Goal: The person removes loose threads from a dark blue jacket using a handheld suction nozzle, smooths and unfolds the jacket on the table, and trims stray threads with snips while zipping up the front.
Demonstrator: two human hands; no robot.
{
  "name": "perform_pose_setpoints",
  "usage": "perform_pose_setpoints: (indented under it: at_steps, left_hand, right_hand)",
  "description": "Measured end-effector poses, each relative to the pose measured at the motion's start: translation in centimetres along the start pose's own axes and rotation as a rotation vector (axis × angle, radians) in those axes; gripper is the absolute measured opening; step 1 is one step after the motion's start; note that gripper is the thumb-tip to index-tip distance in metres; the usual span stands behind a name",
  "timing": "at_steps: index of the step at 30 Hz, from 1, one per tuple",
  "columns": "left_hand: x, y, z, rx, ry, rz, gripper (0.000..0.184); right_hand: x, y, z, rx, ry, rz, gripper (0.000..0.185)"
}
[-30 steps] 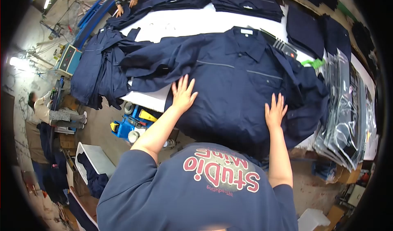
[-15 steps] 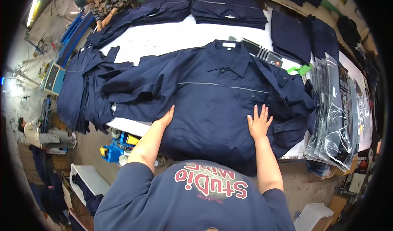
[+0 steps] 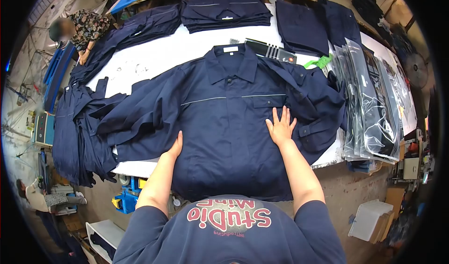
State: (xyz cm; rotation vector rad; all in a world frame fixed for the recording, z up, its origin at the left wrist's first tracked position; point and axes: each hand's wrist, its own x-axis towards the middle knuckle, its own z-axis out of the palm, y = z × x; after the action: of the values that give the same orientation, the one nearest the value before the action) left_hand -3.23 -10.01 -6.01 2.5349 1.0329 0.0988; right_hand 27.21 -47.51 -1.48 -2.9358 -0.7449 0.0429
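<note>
A dark navy work jacket (image 3: 224, 137) lies front up and spread out before me, its collar at the far side and a thin light reflective stripe across the chest. My right hand (image 3: 281, 127) rests flat on the jacket's front, just below the chest pocket flap, fingers spread. At the jacket's left side edge, near where the sleeve meets the body, is my left hand (image 3: 176, 145). It is seen edge-on with a straight digit showing; its other fingers are partly hidden.
The white table (image 3: 140, 67) holds folded navy garments (image 3: 224, 16) along the back and a garment pile (image 3: 77, 128) at left. Clear plastic-bagged garments (image 3: 369, 100) stack at right, near a green item (image 3: 320, 62) and a black striped packet (image 3: 269, 50). Another person (image 3: 86, 32) works at back left.
My view has shifted, so the table and jacket appear further left. My right hand stays spread on the jacket front and my left stays at its side edge.
</note>
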Motion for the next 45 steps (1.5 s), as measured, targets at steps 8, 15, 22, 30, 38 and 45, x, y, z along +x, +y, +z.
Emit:
perform_pose_setpoints:
  at_steps: [8,15,22,30,38,45]
  left_hand:
    - [1.6,-2.7,3.6,-0.039,0.046,-0.035,0.077]
    - [0.8,-1.6,4.1,-0.094,0.115,-0.136,0.074]
    - [1.0,-2.2,6.2,-0.041,0.228,-0.114,0.071]
    - [0.3,-1.0,3.9,-0.101,0.299,0.063,0.065]
    - [3.0,-2.2,5.5,2.338,0.198,0.571,0.067]
    - [5.4,0.3,4.1,4.600,0.045,0.805,0.070]
  right_hand:
    - [0.3,-0.2,-0.6,-0.044,-0.062,0.047,0.069]
    - [-0.1,-0.7,0.1,-0.151,0.172,-0.060,0.064]
    - [0.2,-1.0,0.1,-0.158,-0.054,0.048,0.067]
    - [1.3,-0.4,0.1,-0.162,-0.151,0.061,0.065]
    - [4.0,-0.1,1.5,-0.139,-0.226,0.151,0.065]
    - [8.9,-0.7,1.1,-0.121,-0.278,0.183,0.067]
